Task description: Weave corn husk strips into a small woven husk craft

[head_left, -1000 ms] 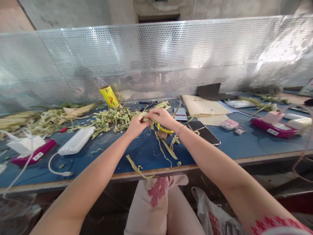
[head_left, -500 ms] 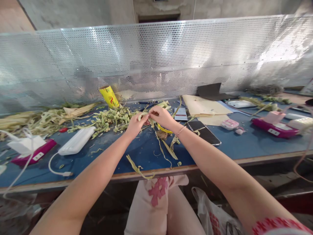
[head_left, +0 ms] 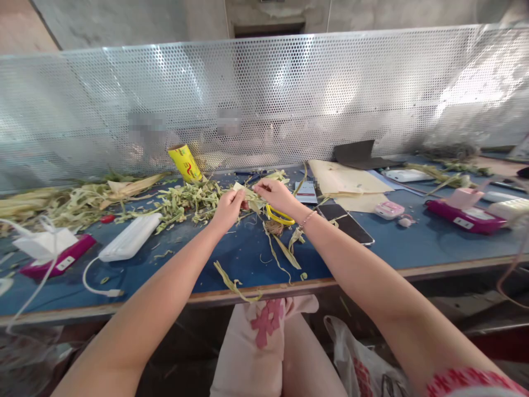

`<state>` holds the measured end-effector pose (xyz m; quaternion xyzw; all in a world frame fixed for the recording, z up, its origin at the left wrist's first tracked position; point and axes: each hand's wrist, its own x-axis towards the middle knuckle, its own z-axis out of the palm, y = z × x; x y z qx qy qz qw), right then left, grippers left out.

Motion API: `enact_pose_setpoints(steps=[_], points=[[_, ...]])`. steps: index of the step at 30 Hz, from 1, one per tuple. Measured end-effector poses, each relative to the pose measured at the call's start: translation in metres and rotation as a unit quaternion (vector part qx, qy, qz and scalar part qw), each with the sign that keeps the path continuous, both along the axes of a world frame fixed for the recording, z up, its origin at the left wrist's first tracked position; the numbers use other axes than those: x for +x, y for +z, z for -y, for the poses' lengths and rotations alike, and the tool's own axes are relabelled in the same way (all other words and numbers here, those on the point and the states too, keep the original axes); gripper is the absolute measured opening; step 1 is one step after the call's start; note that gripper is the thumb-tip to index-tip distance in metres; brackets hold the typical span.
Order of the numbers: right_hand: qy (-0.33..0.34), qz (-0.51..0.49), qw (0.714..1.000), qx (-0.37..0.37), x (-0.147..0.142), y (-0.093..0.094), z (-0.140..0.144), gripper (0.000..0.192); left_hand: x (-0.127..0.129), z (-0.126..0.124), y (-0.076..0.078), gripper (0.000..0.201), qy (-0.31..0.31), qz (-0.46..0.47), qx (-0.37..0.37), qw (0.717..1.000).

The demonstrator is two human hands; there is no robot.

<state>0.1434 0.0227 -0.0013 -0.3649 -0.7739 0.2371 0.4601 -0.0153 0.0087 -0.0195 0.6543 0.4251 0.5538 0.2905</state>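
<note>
A pale corn husk piece [head_left: 251, 199] is stretched between my two hands above the table. My left hand [head_left: 228, 210] pinches its left end between thumb and fingers. On the other side my right hand [head_left: 276, 197] has its thumb and fingertips pressed together at the husk's upper edge. Beneath my right hand lie a yellow ring-shaped handle [head_left: 281, 216] and a small coil of brown twine [head_left: 273, 228]. Loose husk strips [head_left: 288, 255] trail toward the table's front edge. Left of my hands spreads a heap of curled husk pieces [head_left: 185, 201].
A yellow tube [head_left: 185, 164] stands tilted behind the heap. A white power bank [head_left: 131, 238] and purple power strip [head_left: 61, 259] lie left. Right are a dark tablet [head_left: 345, 223], brown paper [head_left: 347, 179], a pink earphone case [head_left: 388, 209] and another purple strip [head_left: 463, 216]. A perforated metal panel [head_left: 264, 99] closes the back.
My hands have drawn slightly apart, and more of the husk shows spread between them. The yellow ring shows more clearly below my right hand. Things on the table stay put.
</note>
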Motion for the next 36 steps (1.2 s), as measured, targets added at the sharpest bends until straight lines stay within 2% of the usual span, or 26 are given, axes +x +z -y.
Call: enact_pose_setpoints(steps=[6, 11, 17, 22, 25, 28, 31, 36], points=[[-0.024, 0.057, 0.994, -0.093, -0.001, -0.001, 0.002, 0.042, 0.002, 0.009, 0.011, 0.033, 0.027, -0.084, 0.042, 0.995], [0.025, -0.067, 0.988, -0.135, -0.005, -0.001, 0.006, 0.032, 0.008, 0.018, 0.019, 0.026, -0.009, -0.09, 0.043, 0.995], [0.036, -0.169, 0.979, -0.112, -0.004, 0.002, 0.003, 0.025, 0.01, 0.019, 0.018, 0.033, -0.006, -0.17, 0.039, 0.985], [0.138, -0.217, 0.962, -0.088, -0.004, 0.005, 0.008, 0.024, 0.009, 0.018, 0.017, 0.036, 0.019, -0.217, 0.027, 0.976], [0.186, -0.207, 0.957, -0.085, -0.004, 0.005, 0.011, 0.026, 0.009, 0.019, 0.018, 0.035, 0.024, -0.213, 0.007, 0.977], [0.201, -0.192, 0.957, -0.086, -0.003, 0.005, 0.011, 0.029, 0.009, 0.018, 0.018, 0.034, 0.013, -0.187, 0.001, 0.982], [0.171, -0.137, 0.973, -0.071, -0.001, 0.004, 0.008, 0.035, 0.008, 0.015, 0.016, 0.032, 0.001, -0.151, -0.013, 0.988], [0.103, -0.022, 0.993, -0.057, 0.0, 0.002, 0.005, 0.036, 0.005, 0.01, 0.011, 0.015, -0.019, -0.098, -0.008, 0.995]])
